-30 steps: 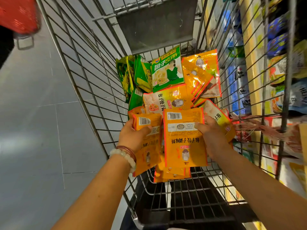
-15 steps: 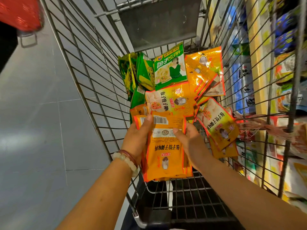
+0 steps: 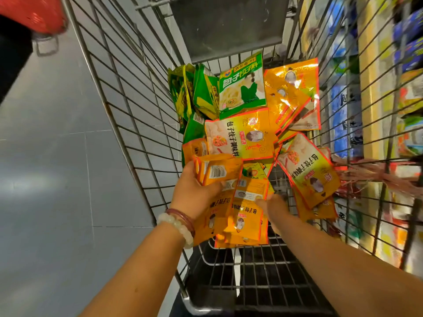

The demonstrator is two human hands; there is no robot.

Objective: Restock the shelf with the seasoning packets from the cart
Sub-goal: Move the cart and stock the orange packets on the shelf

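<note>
Inside the wire cart (image 3: pixel 128 124) lie several orange seasoning packets (image 3: pixel 242 136) and several green ones (image 3: pixel 242 85). My left hand (image 3: pixel 194 193), with bead bracelets on the wrist, is shut on a stack of orange packets (image 3: pixel 219 175) held low over the cart floor. My right hand (image 3: pixel 274 209) grips another bunch of orange packets (image 3: pixel 247 216) from the right side, its fingers partly hidden behind them. The two bunches overlap. The shelf (image 3: pixel 370 110) with its goods shows blurred through the cart's right wall.
A grey metal flap (image 3: pixel 229 24) stands at the cart's far end. Grey floor tiles (image 3: pixel 45 156) stretch to the left. A red basket (image 3: pixel 29 12) sits at the top left corner. Pinkish straps (image 3: pixel 375 175) hang on the cart's right wall.
The packets in my hands were squared into one stack half a second ago; now they are fanned apart, my left hand has risen and my right hand has dropped lower on the bunch.
</note>
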